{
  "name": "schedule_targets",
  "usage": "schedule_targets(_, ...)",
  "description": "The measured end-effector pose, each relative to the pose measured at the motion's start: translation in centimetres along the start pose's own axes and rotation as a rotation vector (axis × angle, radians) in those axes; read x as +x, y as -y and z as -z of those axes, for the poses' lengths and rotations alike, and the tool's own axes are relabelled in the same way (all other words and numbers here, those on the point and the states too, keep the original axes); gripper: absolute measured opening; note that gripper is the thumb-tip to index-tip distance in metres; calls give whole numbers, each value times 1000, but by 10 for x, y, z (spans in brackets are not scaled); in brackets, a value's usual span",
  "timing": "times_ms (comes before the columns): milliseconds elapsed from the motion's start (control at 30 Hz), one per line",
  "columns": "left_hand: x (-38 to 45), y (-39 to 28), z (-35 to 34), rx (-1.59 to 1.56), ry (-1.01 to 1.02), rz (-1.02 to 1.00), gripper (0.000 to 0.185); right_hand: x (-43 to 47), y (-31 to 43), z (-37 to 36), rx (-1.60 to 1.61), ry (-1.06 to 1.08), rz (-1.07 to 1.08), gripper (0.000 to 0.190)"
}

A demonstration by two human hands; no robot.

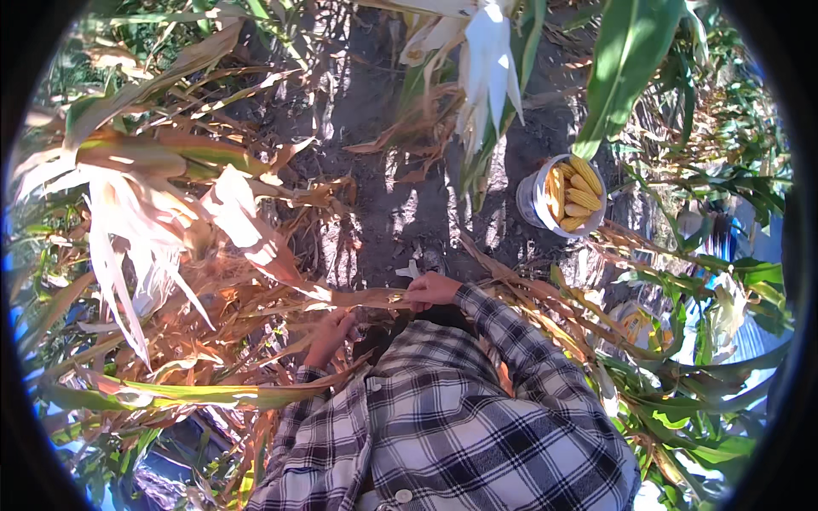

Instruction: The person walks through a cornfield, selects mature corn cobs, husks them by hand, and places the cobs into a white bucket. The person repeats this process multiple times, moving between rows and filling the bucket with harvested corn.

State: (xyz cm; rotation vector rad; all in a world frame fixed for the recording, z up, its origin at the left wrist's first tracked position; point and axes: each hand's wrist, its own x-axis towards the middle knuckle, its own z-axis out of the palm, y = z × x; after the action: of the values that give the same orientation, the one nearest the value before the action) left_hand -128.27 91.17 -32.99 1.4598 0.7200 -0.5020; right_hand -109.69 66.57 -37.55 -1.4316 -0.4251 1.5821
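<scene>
In front of my body, my right hand [434,289] has its fingers closed at the tip of a long dry corn leaf [367,298]. My left hand [331,333] is a little lower and to the left, just beneath that leaf; its fingers are curled, and whether they grip anything is unclear. A pale object [409,271], perhaps a husk piece, lies just beyond my right hand. Opened, pale husks [137,223] hang on a corn plant to the left. More white husks [489,70] hang at the top. Neither husk cluster touches my hands.
A white bucket [532,198] with several yellow husked corn cobs [582,185] stands on the soil at the right. Dry leaves and stalks [543,300] crowd both sides. A broad green leaf [629,70] hangs above the bucket. Another bucket-like container [639,324] shows through the stalks.
</scene>
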Motion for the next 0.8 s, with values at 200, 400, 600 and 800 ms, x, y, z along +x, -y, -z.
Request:
schedule_targets(200,-52,41,82,124,-139,-214,25,33,148,-170,-253,370,133,24)
schedule_targets(400,-182,58,155,23,-565,-302,29,89,216,-311,-422,642,471,21)
schedule_targets(600,-261,82,228,-274,-972,-559,20,69,331,-449,-828,650,1237,22)
schedule_targets(800,-286,37,278,-330,-1458,-892,25,173,394,-524,-777,379,1529,31)
